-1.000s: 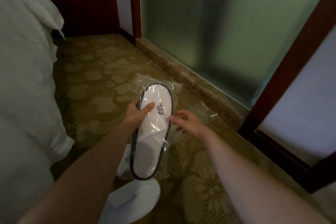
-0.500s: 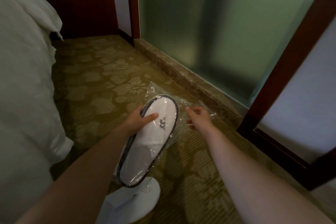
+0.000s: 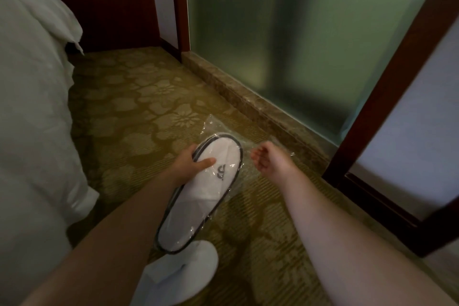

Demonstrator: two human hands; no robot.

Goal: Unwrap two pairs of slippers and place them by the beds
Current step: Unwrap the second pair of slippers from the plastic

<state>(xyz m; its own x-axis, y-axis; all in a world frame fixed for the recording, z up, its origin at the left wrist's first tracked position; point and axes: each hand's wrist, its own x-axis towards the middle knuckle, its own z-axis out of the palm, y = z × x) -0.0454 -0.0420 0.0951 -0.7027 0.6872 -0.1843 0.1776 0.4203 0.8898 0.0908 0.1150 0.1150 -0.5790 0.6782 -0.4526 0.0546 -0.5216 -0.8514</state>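
Observation:
My left hand [image 3: 190, 165] grips a white slipper pair with dark trim [image 3: 198, 196], still inside a clear plastic wrapper [image 3: 218, 126] that sticks out past the toe end. The pack is held above the carpet, tilted toe-up to the right. My right hand [image 3: 269, 160] hovers just right of the pack with fingers loosely curled; it touches nothing I can make out. A bare white slipper [image 3: 181, 273] lies on the carpet below the pack, near the bed [image 3: 29, 131] on the left.
A patterned olive carpet [image 3: 129, 107] covers the floor between the bed and a frosted glass wall [image 3: 298, 45] with a stone sill [image 3: 248, 104]. A dark wooden door frame [image 3: 387, 112] stands at the right, dark wood panelling at the back.
My right hand has let go of the pack's edge and drawn off to the right. The left hand has tilted the pack further over and moved it slightly lower and right.

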